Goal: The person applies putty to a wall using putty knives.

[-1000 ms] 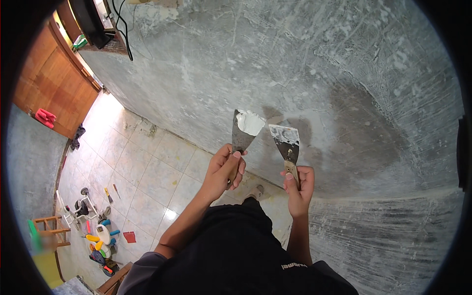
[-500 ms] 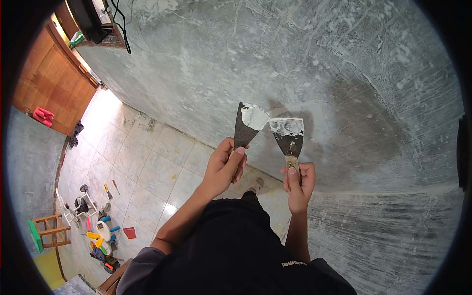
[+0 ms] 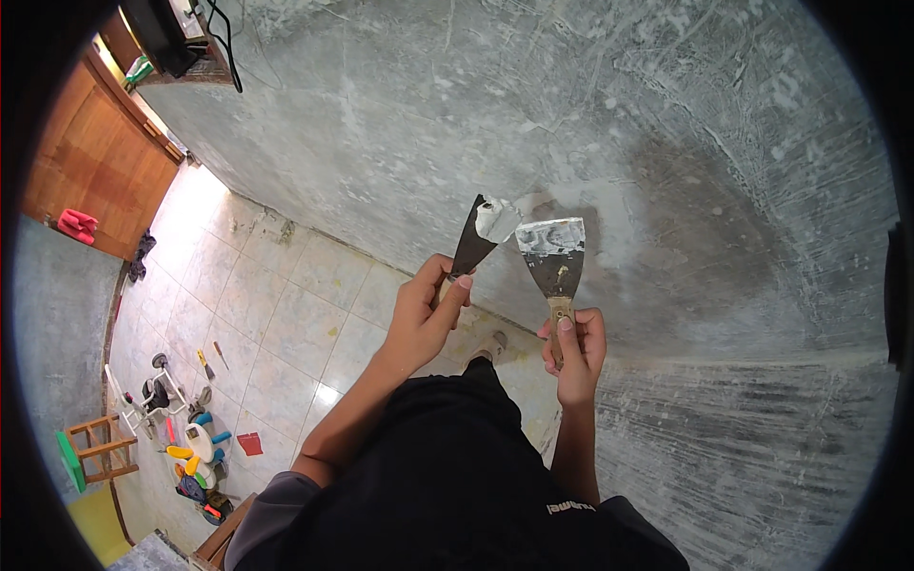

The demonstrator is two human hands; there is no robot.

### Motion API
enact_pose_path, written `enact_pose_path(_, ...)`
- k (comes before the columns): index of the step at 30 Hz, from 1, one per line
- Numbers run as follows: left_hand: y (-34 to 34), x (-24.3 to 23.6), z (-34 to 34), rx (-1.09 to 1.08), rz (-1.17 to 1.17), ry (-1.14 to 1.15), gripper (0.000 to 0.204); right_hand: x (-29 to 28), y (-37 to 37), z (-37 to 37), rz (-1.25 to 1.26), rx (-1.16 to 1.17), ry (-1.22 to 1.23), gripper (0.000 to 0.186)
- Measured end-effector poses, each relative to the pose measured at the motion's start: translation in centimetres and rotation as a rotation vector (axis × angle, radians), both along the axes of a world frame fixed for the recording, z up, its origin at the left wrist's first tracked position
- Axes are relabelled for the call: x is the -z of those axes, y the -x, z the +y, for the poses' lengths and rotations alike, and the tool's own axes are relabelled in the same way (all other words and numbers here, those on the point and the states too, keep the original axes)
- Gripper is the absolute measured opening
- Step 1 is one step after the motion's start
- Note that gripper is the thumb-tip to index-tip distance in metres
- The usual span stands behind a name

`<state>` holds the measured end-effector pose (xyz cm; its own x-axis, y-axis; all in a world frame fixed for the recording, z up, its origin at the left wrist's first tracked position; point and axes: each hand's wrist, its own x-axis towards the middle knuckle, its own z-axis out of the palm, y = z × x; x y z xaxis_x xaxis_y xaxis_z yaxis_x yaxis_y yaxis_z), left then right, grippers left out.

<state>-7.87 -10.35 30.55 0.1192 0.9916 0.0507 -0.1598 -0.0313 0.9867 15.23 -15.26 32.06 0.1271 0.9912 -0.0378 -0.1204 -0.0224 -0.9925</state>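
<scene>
Wall (image 3: 381, 133): grey, rough and scratched, with large dark patch (image 3: 700, 238) to the right of both blades, looking damp, though cannot be sure.
Floor (image 3: 286, 300): laid with pale tiles, bright near wooden door (image 3: 100, 157); meets wall along slanting line.
Left hand (image 3: 424, 309): closed around handle of left putty knife (image 3: 468, 252), with thumb near the root of blade, probably to steady the weight at far end.
Left blade: pointing up and leaning to the right, seen partly from the side; carries thick lump of white paste (image 3: 497, 222) at its end, perhaps tilted so to keep paste from sliding off.
Right hand (image 3: 578, 357): gripping wooden handle of right putty knife (image 3: 552, 271), with thumb along the front and fingers curled behind, seemingly for firm control of blade angle.
Right blade: almost upright, broad face visible, with thinner white smear across the wide end.
Gap between blades: very narrow; cannot tell if touching or just apart.
Place of both knives: raised in front of wall, beyond dark shirt (image 3: 428, 466), likely to keep clothes clean.
Far left: wooden stool with green top (image 3: 69, 461), colourful plastic toys (image 3: 200, 440) and yellow-handled tool (image 3: 205, 360), set near opposite wall, maybe to leave standing room.
</scene>
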Motion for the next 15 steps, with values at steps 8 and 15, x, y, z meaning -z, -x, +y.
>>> enact_pose_path(8,0.9,0.0,0.5,-0.008,0.108,-0.003,0.021,0.0,-0.4,-0.2,0.065,0.006,0.079,0.016)
enact_pose_path(15,1.6,-0.7,0.8,-0.019,0.018,0.065,0.022,-1.0,-1.1,0.0,0.006,-0.054,0.199,0.018)
